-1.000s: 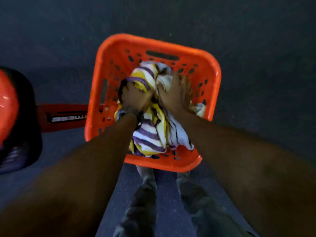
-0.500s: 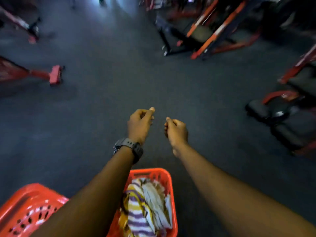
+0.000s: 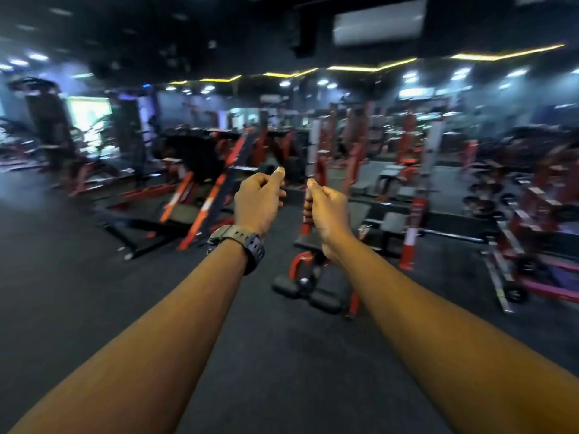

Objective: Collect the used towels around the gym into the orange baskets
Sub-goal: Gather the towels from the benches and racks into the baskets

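Observation:
My left hand (image 3: pixel 258 202), with a dark watch on its wrist, is stretched out in front of me with its fingers curled and nothing in it. My right hand (image 3: pixel 326 208) is beside it, a little apart, also curled and holding nothing. Both thumbs point forward. No orange basket and no towel shows in the head view; the view is level across the gym floor.
A red and black bench (image 3: pixel 313 277) with padded rollers stands just ahead below my right hand. Angled orange and black machines (image 3: pixel 200 208) stand ahead left. Red racks (image 3: pixel 413 189) and weight stands (image 3: pixel 532 214) fill the right. Dark rubber floor (image 3: pixel 62 277) spreads at the left.
My hands left the striped towel in the orange basket and lifted forward, curled and holding nothing. My view swung up from the basket to the gym hall; the baskets dropped out of sight.

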Available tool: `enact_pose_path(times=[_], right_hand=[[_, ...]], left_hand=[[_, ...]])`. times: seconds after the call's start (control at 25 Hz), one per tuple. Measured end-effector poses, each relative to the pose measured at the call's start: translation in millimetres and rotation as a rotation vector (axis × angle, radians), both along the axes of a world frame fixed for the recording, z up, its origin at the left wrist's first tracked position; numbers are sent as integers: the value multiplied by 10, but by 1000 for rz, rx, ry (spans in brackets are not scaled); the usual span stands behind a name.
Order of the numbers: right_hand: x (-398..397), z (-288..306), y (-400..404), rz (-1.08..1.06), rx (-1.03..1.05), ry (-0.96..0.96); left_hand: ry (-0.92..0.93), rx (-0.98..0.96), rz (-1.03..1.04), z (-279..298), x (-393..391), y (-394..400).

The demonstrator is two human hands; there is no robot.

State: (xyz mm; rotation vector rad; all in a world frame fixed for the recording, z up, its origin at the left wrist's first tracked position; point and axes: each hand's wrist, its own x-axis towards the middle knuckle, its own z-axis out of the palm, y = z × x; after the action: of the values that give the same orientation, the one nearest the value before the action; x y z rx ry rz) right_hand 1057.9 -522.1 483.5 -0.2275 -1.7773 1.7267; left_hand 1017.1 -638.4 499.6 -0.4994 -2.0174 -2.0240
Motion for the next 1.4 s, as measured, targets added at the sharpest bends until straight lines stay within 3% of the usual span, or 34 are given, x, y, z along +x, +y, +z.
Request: enact_pose_path(times=[0.16,0.36,0.52,0.68,1.08,1.4], right_hand=[[1196,397,1547,-326,54,71],[3099,476,3080,-798,77,78],[4529,411,3786,-1146,43,93],[5417,246,4191,-1405,5,72],[5358,114,5201,-1543,-21,42],[5692,85,6776,-1529,36,29]], left_hand=[[53,55,-353,426,858,1641],[15,122,-787,584,2274,3456],[-9,107,-1052,527,3381,4406],[-48,88,-1238,445,4066,5141],[-14,83,-1355,290,3915,6539],[37,60,-1398,284,4245,8188]])
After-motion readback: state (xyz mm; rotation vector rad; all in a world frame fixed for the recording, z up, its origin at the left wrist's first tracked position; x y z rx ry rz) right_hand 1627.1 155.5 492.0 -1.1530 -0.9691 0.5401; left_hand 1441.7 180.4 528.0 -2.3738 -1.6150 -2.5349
